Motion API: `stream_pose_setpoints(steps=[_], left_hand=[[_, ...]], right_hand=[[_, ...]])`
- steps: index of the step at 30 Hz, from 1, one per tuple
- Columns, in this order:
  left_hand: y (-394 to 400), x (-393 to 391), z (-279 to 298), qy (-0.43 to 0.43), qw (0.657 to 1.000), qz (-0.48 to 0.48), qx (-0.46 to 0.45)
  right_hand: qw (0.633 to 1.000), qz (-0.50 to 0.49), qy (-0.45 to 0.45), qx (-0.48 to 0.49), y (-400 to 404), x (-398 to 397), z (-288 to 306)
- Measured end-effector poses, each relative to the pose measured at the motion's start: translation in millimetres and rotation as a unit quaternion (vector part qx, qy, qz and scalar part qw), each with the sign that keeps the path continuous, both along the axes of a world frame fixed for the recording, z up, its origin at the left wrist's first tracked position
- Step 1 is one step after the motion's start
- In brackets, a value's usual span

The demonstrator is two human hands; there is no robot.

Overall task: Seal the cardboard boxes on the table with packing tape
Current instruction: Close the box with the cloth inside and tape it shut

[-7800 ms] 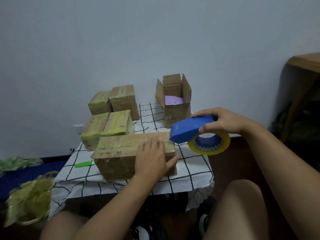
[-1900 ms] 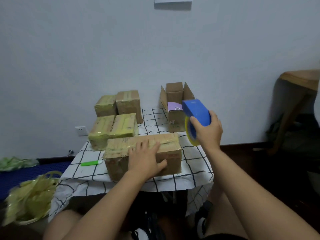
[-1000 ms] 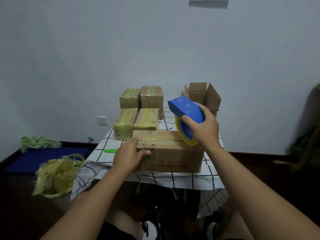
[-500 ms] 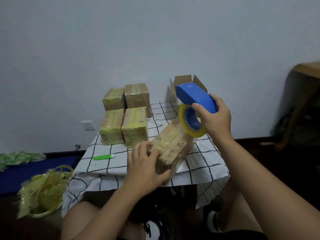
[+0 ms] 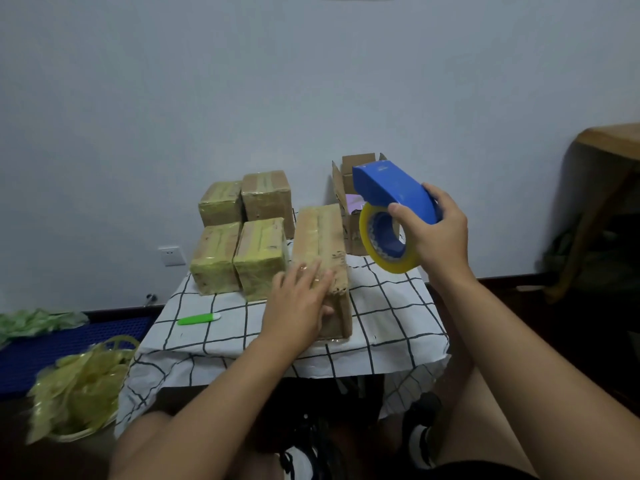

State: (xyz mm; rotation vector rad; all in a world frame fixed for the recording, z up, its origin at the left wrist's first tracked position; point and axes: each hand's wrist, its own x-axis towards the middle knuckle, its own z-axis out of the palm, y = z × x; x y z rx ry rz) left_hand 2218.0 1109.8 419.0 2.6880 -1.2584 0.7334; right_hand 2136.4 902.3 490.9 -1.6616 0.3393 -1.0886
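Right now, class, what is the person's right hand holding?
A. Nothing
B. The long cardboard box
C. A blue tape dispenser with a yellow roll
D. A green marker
C: the right hand grips the blue tape dispenser in the air above the table, while the left hand rests on the long box and the green marker lies untouched on the cloth.

We see dim, even indoor light with a cool cast, our left hand smeared by motion blur, soft shadows on the wall behind the boxes, dark murky floor, wide-angle bending at our edges.
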Motion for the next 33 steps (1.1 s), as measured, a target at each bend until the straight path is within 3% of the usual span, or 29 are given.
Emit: stream_pose_setpoints(steps=[3, 9, 11, 14, 16, 19, 22, 24, 28, 33], left_hand=[[-24.8, 4.2, 3.8, 0.073, 0.996, 0.001, 0.043], [-36.9, 2.9, -4.4, 0.078, 0.994, -0.002, 0.072], [-39.0, -2.1, 5.7, 0.182, 0.983, -0.035, 0.009], [-39.0, -7.7, 31.6, 0.387, 0.891, -0.018, -0.237], [-38.1, -12.0, 51.1, 0.492, 0.780, 0.019, -0.386], [-35.5, -21.6, 73.8, 0.654, 0.664, 0.019, -0.362], [-27.0, -24.5, 84.6, 0.710, 0.593, -0.007, -0.380], [-19.1, -23.6, 90.2, 0.719, 0.564, -0.034, -0.406], [-5.7, -20.9, 95.7, 0.716, 0.570, -0.037, -0.401], [5.2, -15.1, 104.1, 0.689, 0.627, -0.001, -0.363]], right_hand=[[1.000, 0.028, 0.002, -0.002, -5.1, -1.5, -1.1], [0.991, 0.117, -0.001, 0.060, -31.5, -18.7, -2.3], [0.985, 0.149, 0.000, 0.085, -38.5, -27.2, -3.3], [0.976, 0.192, 0.002, 0.099, -44.7, -43.2, -9.2], [0.970, 0.222, 0.004, 0.098, -44.3, -52.7, -14.4], [0.962, 0.261, 0.011, 0.086, -38.8, -60.8, -19.2], [0.958, 0.280, 0.023, 0.063, -30.9, -63.0, -19.3], [0.957, 0.285, 0.031, 0.047, -27.7, -63.1, -18.5], [0.953, 0.297, 0.042, 0.031, -25.0, -59.2, -17.5], [0.948, 0.310, 0.071, -0.008, -23.1, -49.5, -17.0]])
